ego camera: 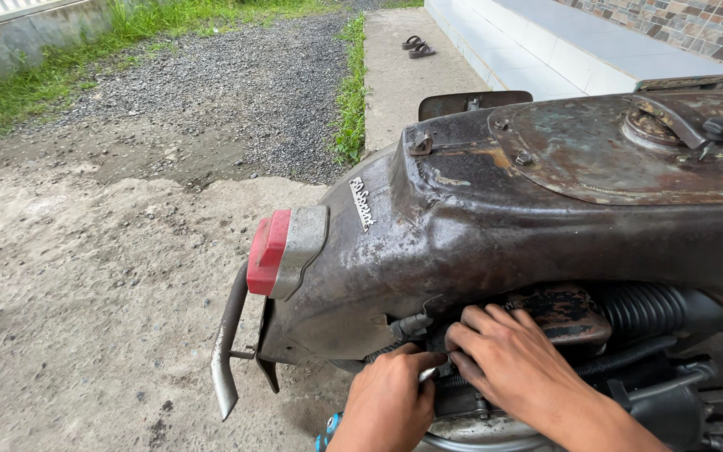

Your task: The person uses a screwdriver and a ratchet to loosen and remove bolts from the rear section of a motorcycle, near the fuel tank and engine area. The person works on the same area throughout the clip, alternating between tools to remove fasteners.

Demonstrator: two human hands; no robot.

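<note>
Sprawling across most of the ground is a rough, pale concrete yard (85, 293), with a patch of grey gravel (236, 84) beyond it and strips of grass (351, 92) along the gravel's edge. At the upper right runs a white tiled step (562, 50), and a pair of dark sandals (416, 46) lies on the paved strip beside it.

Filling the right half of the view is the rusty, unpainted rear body of an old scooter (479, 226), its metal brown and blotched. On top sits a corroded plate with a fuel cap (654, 125) under a dark clamp. At the tail, a red tail light (268, 251) in a grey housing points left, and a bent grey bracket (226, 343) hangs below it. Under the body's lower edge the engine bay is open, showing a black ribbed hose (642, 310) and a rust-stained cover (566, 314).

Both hands work in that opening, close together. The right hand (508, 356) lies palm down with fingers bent, fingertips pressed onto the dark engine parts just left of the rust-stained cover; whether they pinch anything cannot be told. The left hand (387, 402) is closed in a fist around a screwdriver (332, 431), whose blue-and-black handle end shows below the wrist and whose silver shaft pokes out toward the right fingertips.
</note>
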